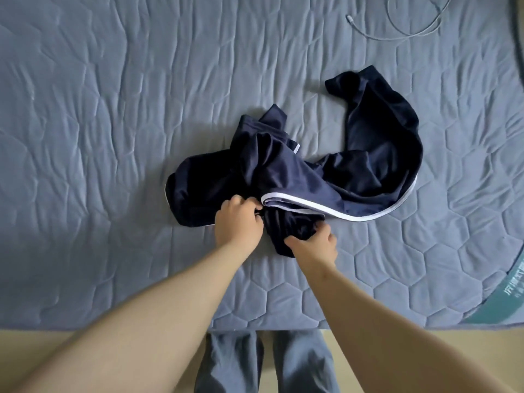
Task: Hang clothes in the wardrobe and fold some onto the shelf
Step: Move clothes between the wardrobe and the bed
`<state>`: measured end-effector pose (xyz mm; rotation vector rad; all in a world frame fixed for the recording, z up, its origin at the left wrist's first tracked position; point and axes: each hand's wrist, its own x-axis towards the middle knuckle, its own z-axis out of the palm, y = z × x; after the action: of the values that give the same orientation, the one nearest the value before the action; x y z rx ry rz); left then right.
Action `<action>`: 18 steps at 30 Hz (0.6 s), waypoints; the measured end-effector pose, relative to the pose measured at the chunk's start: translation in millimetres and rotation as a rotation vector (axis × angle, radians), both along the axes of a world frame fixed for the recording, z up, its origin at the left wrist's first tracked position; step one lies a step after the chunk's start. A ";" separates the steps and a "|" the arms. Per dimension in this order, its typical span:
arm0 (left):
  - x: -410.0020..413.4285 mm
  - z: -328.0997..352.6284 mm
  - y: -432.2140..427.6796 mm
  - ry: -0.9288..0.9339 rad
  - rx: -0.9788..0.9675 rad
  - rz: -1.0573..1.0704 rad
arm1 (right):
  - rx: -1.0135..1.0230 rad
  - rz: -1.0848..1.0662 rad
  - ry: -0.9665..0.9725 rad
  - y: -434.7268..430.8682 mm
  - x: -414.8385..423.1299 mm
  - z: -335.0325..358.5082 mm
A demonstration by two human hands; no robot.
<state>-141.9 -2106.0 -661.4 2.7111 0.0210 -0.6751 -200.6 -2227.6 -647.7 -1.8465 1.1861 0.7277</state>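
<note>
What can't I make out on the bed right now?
Head view only.
Navy garment: crumpled, its own folds hide its type.
Left hand and right hand: fingers partly buried in the cloth.
White cable: loop cut off by top edge.
Teal print: cut by right edge, unreadable.

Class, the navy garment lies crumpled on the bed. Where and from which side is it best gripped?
Probably take the navy garment by its bunched near end, coming over the bed from its near edge. That end lies closest and forms a graspable ridge, while the white-piped part trails rightward. The left hand and right hand grip there.
</note>
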 end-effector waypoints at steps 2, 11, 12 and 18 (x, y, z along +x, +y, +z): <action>-5.4 -18.1 -11.2 0.136 -0.084 0.120 | 0.112 -0.062 -0.036 -1.1 -0.7 -19.8; -26.0 -18.2 7.7 0.157 -0.365 0.055 | 0.235 -0.363 -0.289 -14.0 0.9 -16.4; -24.3 -9.8 9.2 0.166 -0.350 -0.014 | 0.279 -0.373 -0.313 -15.8 3.6 -6.2; -6.9 69.2 -10.4 -0.037 -0.387 -0.092 | 0.475 -0.359 -0.508 -25.2 31.0 86.4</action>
<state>-148.8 -2116.5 -592.3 2.3610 -0.2221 -0.5849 -169.7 -2252.8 -561.3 -1.2688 0.8784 0.2742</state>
